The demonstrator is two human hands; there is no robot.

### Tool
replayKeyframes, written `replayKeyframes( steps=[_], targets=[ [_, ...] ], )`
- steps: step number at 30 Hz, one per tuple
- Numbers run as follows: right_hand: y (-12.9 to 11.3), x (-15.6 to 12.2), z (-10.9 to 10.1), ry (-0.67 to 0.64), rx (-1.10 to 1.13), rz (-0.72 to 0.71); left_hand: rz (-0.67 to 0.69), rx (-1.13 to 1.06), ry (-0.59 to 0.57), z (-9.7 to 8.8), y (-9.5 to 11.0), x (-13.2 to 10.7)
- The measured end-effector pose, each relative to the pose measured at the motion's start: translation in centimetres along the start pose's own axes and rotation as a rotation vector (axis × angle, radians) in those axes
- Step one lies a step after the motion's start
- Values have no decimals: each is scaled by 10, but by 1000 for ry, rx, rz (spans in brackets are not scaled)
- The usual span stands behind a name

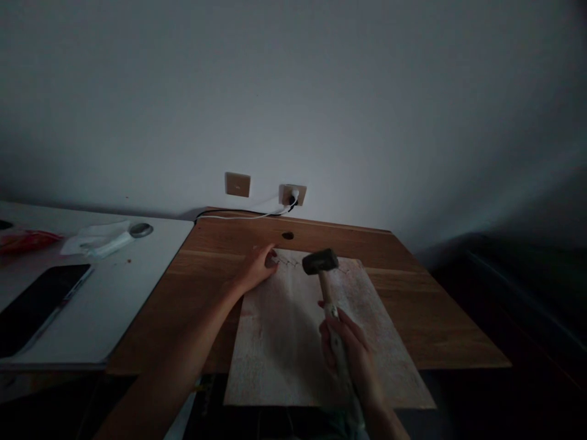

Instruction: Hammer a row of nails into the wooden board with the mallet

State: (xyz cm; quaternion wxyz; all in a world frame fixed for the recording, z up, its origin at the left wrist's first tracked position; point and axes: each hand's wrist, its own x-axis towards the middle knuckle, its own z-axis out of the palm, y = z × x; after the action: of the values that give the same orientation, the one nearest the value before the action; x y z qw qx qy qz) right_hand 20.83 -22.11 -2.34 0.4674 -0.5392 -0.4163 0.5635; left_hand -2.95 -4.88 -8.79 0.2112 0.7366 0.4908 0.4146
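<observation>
My right hand [351,348] is wrapped round the pale, worn handle of a hammer [321,261]. Its dark, blocky head is raised over the upper part of a light, rough-surfaced board [293,342]. My left hand [260,266] rests at the board's far left corner, with thumb and fingers curled toward each other. Whatever is between them is too small and dim to make out. Thin dark marks run along the board's far edge beside the left fingertips; I cannot tell whether they are nails, wire or drawn lines.
The board lies on a wooden tabletop [426,305], overhanging its front edge. Left is a white table [114,293] with a black tablet-like device [43,302], a tape roll [140,230] and a red package [27,241]. Cables run to a wall socket [287,194] behind.
</observation>
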Motion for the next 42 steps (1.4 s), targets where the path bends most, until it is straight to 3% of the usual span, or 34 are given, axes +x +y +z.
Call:
replayKeyframes(
  steps=[3, 5, 8, 10, 13, 16, 19, 21, 26, 32, 37, 39, 42],
  targets=[
    [14, -27, -13, 165, 252, 34, 8, 17, -5, 1, 0, -1],
    [19, -37, -19, 197, 245, 89, 8, 47, 0, 1, 2, -1],
    [18, -41, -24, 80, 39, 214, 43, 100, 5, -2, 5, 0],
    [15, -42, -30, -25, -183, 168, 59, 171, 24, -8, 8, -2],
    [16, -44, -44, 16, -533, -154, 21, 330, 95, -22, 14, -18],
    [27, -49, -62, 110, -866, -614, -35, 423, 94, -38, 27, -51],
    [43, -51, -77, 16, -1205, -1071, -102, 457, 7, -41, 46, -84],
    [52, -51, -87, -31, -1373, -1192, -116, 481, -44, -34, 60, -96],
    [61, -45, -131, 19, -1565, -1070, -69, 473, -88, -6, 89, -89],
    [62, -27, -237, 96, -1658, -829, 17, 360, -254, 50, 136, -52],
    [30, 2, -326, -12, -1614, -397, 90, 337, -360, 111, 172, -13],
    [13, 10, -347, -54, -1573, -286, 122, 333, -400, 127, 176, -1],
    [-1, 15, -360, -93, -1486, -261, 179, 291, -431, 136, 167, 7]
  ],
)
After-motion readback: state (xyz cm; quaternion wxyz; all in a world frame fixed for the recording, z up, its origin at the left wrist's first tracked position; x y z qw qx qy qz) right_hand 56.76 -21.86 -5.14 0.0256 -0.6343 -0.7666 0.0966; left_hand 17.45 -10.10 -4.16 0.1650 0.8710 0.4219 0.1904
